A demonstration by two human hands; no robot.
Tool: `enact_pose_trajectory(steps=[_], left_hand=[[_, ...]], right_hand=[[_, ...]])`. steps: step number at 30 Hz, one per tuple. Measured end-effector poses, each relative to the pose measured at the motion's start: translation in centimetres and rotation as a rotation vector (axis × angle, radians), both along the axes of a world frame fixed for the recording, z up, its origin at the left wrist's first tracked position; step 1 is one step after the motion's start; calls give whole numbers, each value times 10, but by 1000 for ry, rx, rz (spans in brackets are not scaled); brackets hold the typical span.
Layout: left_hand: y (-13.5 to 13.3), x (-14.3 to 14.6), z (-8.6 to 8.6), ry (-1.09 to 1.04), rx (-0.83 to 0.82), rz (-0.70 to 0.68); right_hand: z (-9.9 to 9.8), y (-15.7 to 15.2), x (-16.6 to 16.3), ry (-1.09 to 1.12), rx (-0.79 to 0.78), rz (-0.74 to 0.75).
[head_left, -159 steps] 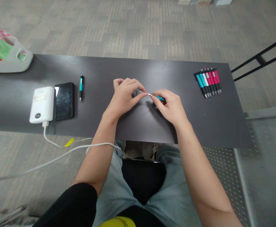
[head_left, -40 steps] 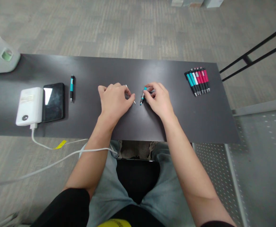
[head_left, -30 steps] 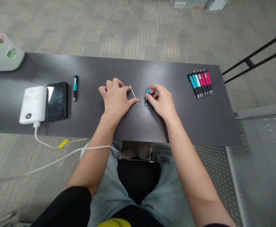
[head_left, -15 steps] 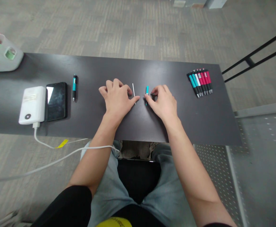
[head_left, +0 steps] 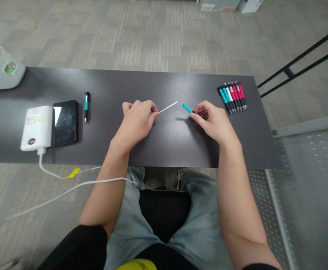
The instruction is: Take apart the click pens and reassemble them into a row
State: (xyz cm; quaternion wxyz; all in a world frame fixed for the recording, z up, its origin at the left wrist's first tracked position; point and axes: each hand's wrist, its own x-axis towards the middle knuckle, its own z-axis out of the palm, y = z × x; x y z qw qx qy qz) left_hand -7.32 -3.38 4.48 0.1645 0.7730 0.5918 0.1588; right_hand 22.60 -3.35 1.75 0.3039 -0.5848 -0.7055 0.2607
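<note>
My left hand (head_left: 136, 120) is closed in a pinch on a thin white pen refill (head_left: 169, 107), which points up and to the right above the dark table (head_left: 164, 150). My right hand (head_left: 212, 120) is closed on a teal pen barrel (head_left: 187, 108), whose open end points left toward the refill's tip. A small gap separates the refill tip from the barrel. Both hands hover near the middle of the table.
A teal and black pen (head_left: 86, 106) lies left of my hands. Further left are a black phone (head_left: 65, 122) and a white power bank (head_left: 36, 128) with a white cable (head_left: 68, 187). Several teal, white and pink pens (head_left: 231, 96) lie at the right. A grey container (head_left: 0, 69) sits far left.
The hands rested on the table with refill and barrel standing side by side. Now both parts are lifted and turned level, tips facing each other, and my right hand has shifted right.
</note>
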Motion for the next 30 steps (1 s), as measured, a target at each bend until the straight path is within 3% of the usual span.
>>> enact_pose_trajectory(steps=[3, 9, 21, 30], left_hand=[[9, -12, 1, -145, 4, -66], [17, -17, -6, -332, 186, -88], [17, 0, -10, -321, 173, -156], [23, 17, -21, -711, 214, -55]], right_hand=[[-2, -1, 4, 53, 72, 48], [-3, -3, 8, 12, 177, 110], [2, -8, 2, 28, 141, 150], [2, -10, -14, 62, 112, 141]])
